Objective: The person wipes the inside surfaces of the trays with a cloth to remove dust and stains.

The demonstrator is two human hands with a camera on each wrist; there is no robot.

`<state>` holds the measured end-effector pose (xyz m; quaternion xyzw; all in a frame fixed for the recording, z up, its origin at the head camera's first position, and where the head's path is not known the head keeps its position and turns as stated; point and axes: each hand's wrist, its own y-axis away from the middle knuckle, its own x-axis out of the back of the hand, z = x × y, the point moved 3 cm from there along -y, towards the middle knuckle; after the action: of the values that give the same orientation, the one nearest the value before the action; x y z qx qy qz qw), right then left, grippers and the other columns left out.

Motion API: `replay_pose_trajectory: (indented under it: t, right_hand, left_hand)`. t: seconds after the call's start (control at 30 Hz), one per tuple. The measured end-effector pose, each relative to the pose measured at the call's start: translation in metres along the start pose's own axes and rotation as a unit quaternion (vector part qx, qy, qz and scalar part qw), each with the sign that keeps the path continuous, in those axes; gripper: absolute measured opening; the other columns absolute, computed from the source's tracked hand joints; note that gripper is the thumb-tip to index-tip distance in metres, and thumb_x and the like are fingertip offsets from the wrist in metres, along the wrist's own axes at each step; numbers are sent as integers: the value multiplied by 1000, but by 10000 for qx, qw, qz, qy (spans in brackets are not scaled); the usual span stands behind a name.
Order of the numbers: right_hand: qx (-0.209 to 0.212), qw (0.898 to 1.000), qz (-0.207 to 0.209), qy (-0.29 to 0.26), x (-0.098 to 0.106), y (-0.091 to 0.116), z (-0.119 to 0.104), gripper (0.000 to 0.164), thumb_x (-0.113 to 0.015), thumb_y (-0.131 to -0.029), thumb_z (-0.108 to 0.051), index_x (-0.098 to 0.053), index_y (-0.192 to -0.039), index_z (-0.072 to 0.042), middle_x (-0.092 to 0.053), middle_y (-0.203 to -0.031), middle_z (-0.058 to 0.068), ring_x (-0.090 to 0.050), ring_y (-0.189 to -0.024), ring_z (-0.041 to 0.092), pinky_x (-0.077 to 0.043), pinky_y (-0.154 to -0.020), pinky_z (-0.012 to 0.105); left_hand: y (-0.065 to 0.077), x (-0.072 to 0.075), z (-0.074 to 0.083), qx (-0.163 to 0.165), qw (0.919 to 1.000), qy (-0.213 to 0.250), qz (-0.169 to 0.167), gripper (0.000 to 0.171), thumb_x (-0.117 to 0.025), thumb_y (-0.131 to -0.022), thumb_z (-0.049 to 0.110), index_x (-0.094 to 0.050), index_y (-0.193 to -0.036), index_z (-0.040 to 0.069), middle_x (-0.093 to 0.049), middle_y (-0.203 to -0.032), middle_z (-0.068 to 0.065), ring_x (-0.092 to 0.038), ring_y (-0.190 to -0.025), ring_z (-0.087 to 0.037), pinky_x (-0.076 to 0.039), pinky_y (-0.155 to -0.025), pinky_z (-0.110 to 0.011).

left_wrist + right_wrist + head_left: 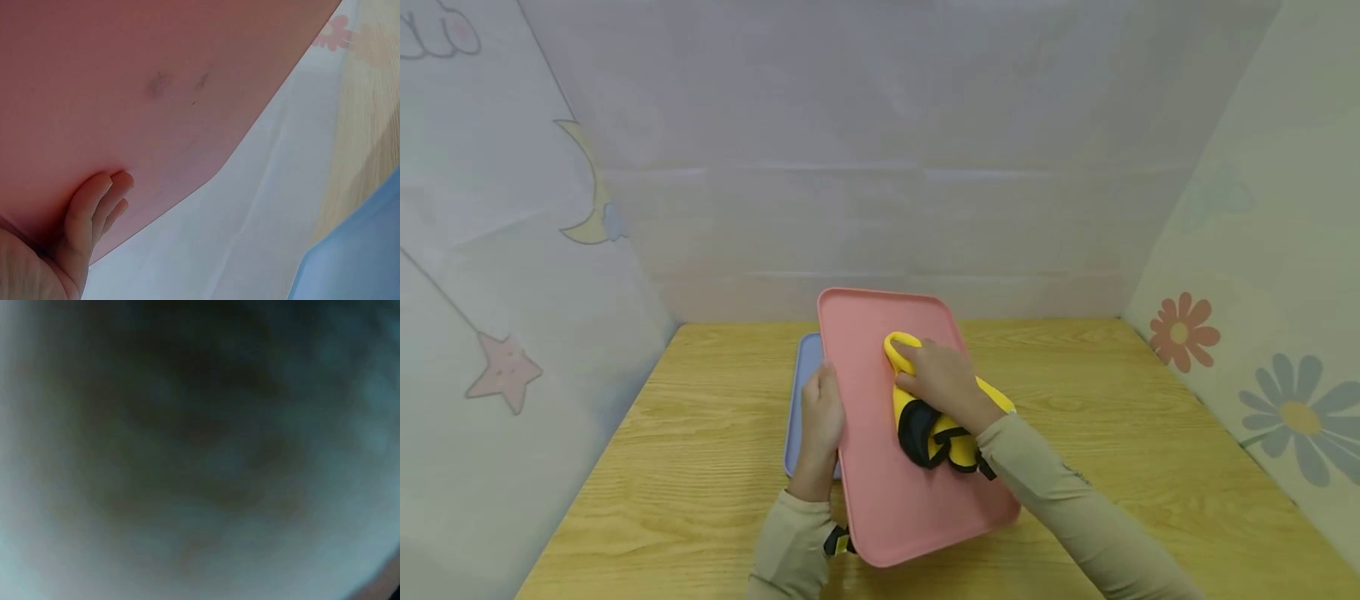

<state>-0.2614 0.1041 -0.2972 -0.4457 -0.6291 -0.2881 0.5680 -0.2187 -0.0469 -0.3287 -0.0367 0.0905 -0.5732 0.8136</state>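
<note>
My left hand grips the left edge of a pink tray, holding it raised and tilted above the table. In the left wrist view, the fingers lie against the tray's underside, which has a few dark smudges. A yellow cloth with black parts is bunched on the tray's upper face. My right hand holds this cloth against the tray, slightly right of its middle. The right wrist view is too dark and blurred to make anything out.
Partly hidden behind the pink tray, a blue tray lies on the wooden table. Pale walls stand at the back and both sides, with printed flowers on the right and a star on the left.
</note>
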Motion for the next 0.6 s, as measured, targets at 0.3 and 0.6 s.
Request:
replay_pose_trajectory:
  t: [0.3, 0.6]
  right_hand:
    - [-607, 9978, -243, 113, -6, 2, 41, 31, -52, -79, -21, -55, -109, -12, -29, -54, 1, -29, -46, 16, -20, -42, 27]
    - [-826, 9963, -180, 179, -15, 8, 71, 25, -54, -79, -23, -57, -101, -11, -29, -52, 0, -26, -45, 16, -18, -42, 27]
  left_hand:
    - [-1, -2, 3, -144, 9998, -116, 15, 37, -31, -98, 19, -46, -68, 5, -42, -62, -2, -42, -57, -13, -36, -53, -28]
    - [2, -3, 10, -296, 9992, -262, -100, 37, -29, -99, 18, -48, -73, 0, -41, -62, -2, -41, -56, -13, -35, -52, -27]
